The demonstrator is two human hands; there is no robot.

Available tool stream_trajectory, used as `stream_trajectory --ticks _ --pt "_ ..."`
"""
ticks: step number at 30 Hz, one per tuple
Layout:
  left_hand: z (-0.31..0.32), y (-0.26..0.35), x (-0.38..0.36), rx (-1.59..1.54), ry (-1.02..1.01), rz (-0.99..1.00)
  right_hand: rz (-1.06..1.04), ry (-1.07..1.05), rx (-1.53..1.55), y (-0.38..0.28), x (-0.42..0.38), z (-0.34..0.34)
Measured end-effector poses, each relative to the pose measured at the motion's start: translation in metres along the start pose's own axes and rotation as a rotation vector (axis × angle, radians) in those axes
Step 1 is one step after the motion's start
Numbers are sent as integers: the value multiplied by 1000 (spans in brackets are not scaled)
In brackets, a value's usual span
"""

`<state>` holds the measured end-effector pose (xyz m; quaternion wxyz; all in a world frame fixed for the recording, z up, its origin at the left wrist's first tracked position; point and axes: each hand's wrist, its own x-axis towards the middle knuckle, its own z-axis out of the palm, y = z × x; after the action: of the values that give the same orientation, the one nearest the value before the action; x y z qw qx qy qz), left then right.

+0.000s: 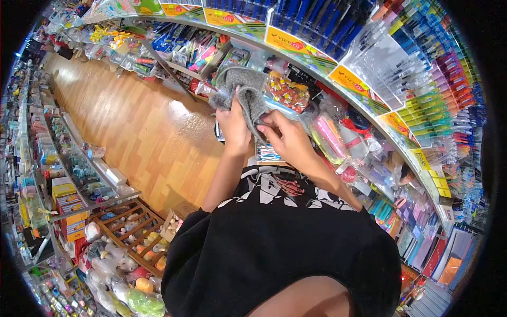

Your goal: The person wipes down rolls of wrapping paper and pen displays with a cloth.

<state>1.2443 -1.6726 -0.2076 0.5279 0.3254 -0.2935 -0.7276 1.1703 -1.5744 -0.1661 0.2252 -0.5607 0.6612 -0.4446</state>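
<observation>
While gripped: one cloth [244, 92], two hands [261, 132].

I see both hands before my chest: the left hand [234, 129] and right hand [288, 138] meet on 1 cloth [244, 91], which rises between them toward the curved shelf [364, 113] at right. The floor [140, 132] runs left, with a wooden crate [134, 230] below.

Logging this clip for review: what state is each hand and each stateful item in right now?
grey cloth: bunched, held up by both hands in front of the shelves
left hand: closed on the cloth's lower edge
right hand: fingers pinching the cloth's hanging end
wooden crate: open-topped, partly filled with small items
pen display: fully stocked
</observation>
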Motion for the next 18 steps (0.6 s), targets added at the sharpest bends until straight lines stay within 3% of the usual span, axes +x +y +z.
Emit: stream_trajectory --ticks 8,10,12,14,16,18 --pt "0 7 13 -38 35 13 -166 64 -149 -1 0 -15" --pt "-19 2 23 528 -208 461 -175 34 -178 -2 -2 -15" --pt "-12 15 24 137 100 61 -239 55 -200 -3 -5 -19" --pt "-50 16 49 -139 33 -8 -182 142 -116 -7 -13 -28" --pt "-47 40 57 -58 151 -66 -28 210 78 -8 -16 -44" --pt "-38 39 50 -97 -131 -123 226 209 773 -1 -7 -49"
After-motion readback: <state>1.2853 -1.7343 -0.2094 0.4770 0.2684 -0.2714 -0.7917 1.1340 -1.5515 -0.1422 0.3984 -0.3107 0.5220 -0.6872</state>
